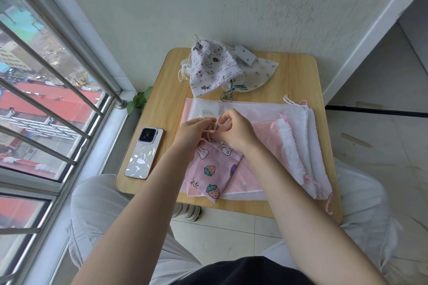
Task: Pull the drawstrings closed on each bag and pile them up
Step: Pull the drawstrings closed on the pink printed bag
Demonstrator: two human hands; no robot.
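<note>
A pink bag with strawberries and bunnies (209, 169) lies on the small wooden table (294, 76), its gathered top under my hands. My left hand (191, 133) and my right hand (236, 131) meet above that top, and each pinches the bag's pale drawstring (215, 126). Under the pink bag lies a spread of flat pink and white bags (289, 136) with pink cords at the right. At the back of the table sits a pile: a white cat-print bag (212, 68) on a white bag with green print (257, 74).
A phone in a patterned case (144, 154) lies at the table's left edge. A barred window (46, 99) runs along the left and a wall stands close behind the table. My knees (97, 199) flank the table's near edge over a tiled floor.
</note>
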